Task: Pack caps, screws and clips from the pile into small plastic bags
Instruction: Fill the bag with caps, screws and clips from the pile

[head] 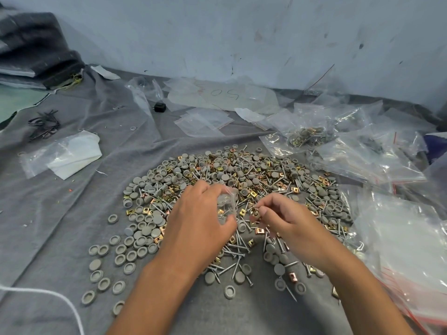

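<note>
We are holding a small plastic bag [226, 205] in our left hand [200, 221] | our right hand [283, 218] is pinching a clip [255, 213] beside it | filled bags [307, 136] are lying beyond the right hand | big pile [242, 180] under both hands is waiting, so we are judging plenty left.

Small bag [226, 206] blurred, contents indistinct

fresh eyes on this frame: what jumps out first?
The big round pile of grey plastic caps, silver screws and brass-coloured clips on the grey cloth at centre. Over it, the left hand grips a small clear plastic bag while the right hand pinches a brass clip. Crumpled clear bags heap at right.
</note>
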A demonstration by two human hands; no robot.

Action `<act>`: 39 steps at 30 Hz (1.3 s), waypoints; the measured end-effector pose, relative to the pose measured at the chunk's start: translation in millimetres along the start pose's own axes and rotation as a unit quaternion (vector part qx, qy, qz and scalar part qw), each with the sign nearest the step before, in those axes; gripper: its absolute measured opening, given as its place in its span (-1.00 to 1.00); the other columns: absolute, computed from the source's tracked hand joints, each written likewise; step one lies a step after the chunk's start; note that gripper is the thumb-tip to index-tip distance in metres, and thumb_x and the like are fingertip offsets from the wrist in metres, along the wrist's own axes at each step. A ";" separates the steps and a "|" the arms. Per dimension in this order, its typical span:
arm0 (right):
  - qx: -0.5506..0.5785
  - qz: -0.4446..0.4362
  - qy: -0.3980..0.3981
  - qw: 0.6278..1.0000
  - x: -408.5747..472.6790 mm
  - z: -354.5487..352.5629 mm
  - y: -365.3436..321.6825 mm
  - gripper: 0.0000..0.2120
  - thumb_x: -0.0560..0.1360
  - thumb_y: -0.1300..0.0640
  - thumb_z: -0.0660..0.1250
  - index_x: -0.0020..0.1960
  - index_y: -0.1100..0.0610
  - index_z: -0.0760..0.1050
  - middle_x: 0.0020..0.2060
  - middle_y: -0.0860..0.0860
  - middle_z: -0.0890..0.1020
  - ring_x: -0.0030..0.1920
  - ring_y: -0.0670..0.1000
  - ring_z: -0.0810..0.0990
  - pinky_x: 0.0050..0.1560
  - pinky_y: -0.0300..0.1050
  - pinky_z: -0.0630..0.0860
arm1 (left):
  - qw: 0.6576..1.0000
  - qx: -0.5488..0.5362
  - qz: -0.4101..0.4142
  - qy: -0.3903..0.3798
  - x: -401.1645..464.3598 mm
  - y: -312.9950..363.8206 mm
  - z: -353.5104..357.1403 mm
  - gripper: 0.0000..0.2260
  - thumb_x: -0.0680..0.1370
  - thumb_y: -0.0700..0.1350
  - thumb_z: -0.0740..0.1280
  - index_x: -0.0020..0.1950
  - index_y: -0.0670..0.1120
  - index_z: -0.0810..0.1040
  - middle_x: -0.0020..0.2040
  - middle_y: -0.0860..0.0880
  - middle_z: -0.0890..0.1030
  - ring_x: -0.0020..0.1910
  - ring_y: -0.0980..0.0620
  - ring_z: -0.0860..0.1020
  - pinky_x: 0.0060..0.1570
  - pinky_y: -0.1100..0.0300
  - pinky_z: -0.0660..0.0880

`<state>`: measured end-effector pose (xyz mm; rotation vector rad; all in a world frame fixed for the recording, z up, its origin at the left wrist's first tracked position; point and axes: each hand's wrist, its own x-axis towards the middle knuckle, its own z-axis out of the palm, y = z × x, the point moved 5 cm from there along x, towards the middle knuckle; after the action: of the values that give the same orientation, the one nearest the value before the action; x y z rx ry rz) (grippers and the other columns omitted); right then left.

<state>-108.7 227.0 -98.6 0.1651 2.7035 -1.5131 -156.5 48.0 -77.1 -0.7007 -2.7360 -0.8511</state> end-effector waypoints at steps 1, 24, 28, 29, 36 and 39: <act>0.053 -0.010 0.000 0.999 -0.3 0.7 -5.3 -0.86 0.68 0.04 0.22 0.01 -0.09 0.54 -0.13 -0.05 0.70 -0.19 -0.13 0.60 -0.18 -0.12 0.52 | 1.000 0.001 0.001 0.001 0.2 0.7 -0.2 -0.67 0.51 0.10 0.39 0.26 0.20 0.47 -0.11 0.25 0.33 -0.07 0.19 0.37 -0.08 0.25 0.32; -0.105 -0.267 0.234 0.929 -11.9 26.2 -57.2 -0.80 0.45 0.29 0.48 0.02 0.06 0.65 -0.15 -0.17 0.64 -0.15 -0.16 0.59 -0.10 -0.38 0.48 | 0.999 -0.016 -0.003 -0.027 -0.7 6.8 1.1 -0.71 0.47 0.10 0.31 0.19 0.18 0.50 -0.06 0.21 0.37 -0.01 0.19 0.35 -0.06 0.22 0.39; -0.090 -0.248 0.237 0.935 -10.5 26.4 -54.9 -0.78 0.39 0.33 0.49 -0.08 0.06 0.61 -0.23 -0.18 0.60 -0.20 -0.15 0.57 -0.15 -0.43 0.42 | 1.000 -0.014 -0.005 -0.027 -0.6 4.8 2.7 -0.71 0.47 -0.02 0.41 0.15 0.21 0.48 -0.07 0.21 0.36 0.01 0.16 0.38 -0.07 0.20 0.38; -0.091 -0.242 0.230 0.938 -9.7 27.1 -54.5 -0.79 0.40 0.33 0.50 -0.07 0.06 0.61 -0.23 -0.18 0.60 -0.19 -0.14 0.58 -0.15 -0.41 0.44 | 1.000 -0.014 -0.006 -0.026 -0.4 4.6 2.8 -0.72 0.48 -0.02 0.40 0.15 0.21 0.48 -0.07 0.21 0.36 0.01 0.16 0.38 -0.07 0.20 0.39; -0.140 -0.252 0.243 0.926 -13.6 24.3 -53.7 -0.82 0.47 0.12 0.51 0.07 0.01 0.67 -0.05 -0.21 0.66 -0.03 -0.17 0.60 0.02 -0.21 0.55 | 1.000 -0.012 0.004 -0.015 0.1 4.7 2.7 -0.70 0.49 0.12 0.33 0.21 0.18 0.50 -0.05 0.20 0.37 0.01 0.19 0.34 -0.05 0.23 0.32; -0.175 -0.260 0.220 0.924 -13.4 27.0 -53.4 -0.78 0.51 0.07 0.44 0.15 0.03 0.66 0.05 -0.15 0.65 0.06 -0.12 0.57 0.09 -0.19 0.52 | 1.000 -0.008 0.004 -0.012 -0.1 4.6 3.4 -0.69 0.51 0.06 0.36 0.25 0.14 0.50 -0.06 0.20 0.37 0.01 0.18 0.35 -0.04 0.25 0.33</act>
<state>-101.8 175.3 -66.4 -0.2855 3.5431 -1.1354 -154.3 53.2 -77.7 -0.7304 -2.7484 -0.8694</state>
